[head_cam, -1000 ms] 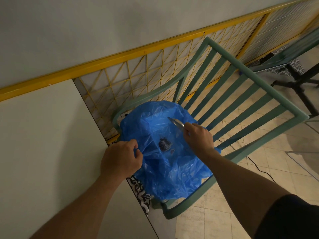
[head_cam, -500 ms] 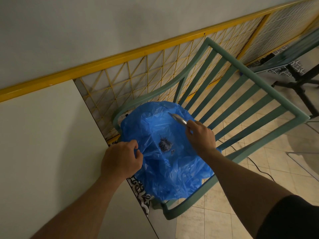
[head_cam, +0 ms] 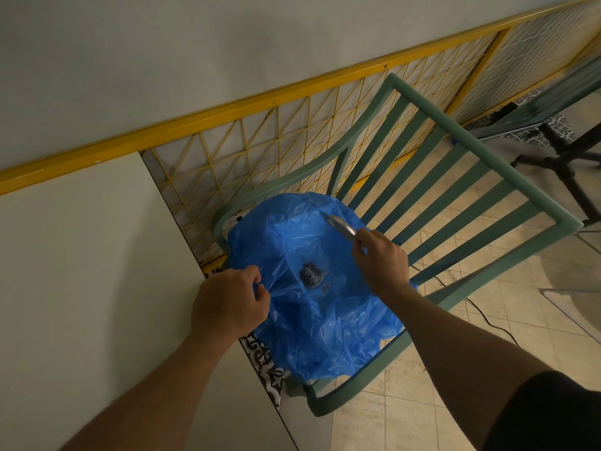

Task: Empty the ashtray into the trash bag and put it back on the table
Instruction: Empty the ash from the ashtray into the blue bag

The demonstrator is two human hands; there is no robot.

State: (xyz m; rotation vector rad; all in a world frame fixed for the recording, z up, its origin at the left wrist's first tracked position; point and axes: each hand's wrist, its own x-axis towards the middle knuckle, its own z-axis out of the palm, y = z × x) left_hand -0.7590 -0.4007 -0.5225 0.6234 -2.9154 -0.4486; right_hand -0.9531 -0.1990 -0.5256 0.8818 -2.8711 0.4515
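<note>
Over the trash bag (head_cam: 325, 320), left hand (head_cam: 229, 302) still pinches its rim, right hand (head_cam: 382, 260) lifts the gripped ashtray (head_cam: 340, 224) slightly

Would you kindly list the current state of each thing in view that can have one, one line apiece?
trash bag: open, draped over the chair seat, a dark pile of ash inside.
ash: lying loose in the bag.
ashtray: tilted on edge over the bag, held.
left hand: closed on the bag's edge.
right hand: closed on the ashtray.
chair: upright on the tiled floor, bag on its seat.
</note>
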